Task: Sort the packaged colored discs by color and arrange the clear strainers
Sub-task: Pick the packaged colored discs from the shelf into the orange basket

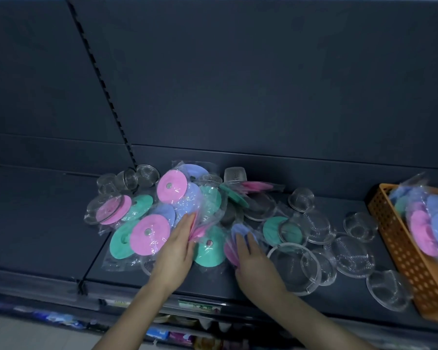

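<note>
Left hand [178, 245] lay flat on a pink disc [199, 231]. At its three o'clock, the right hand [250, 253], fingers straight, pressed a blue disc [239, 227].

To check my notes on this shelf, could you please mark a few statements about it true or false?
The orange basket stands at the right end of the shelf. True.
The basket is empty. False: it holds packaged discs.
The right hand lies on a blue disc. True.
The left hand is clear of the pile. False: its fingers touch packets in it.
The pile is sorted by colour. False: pink, green and blue lie mixed.
</note>
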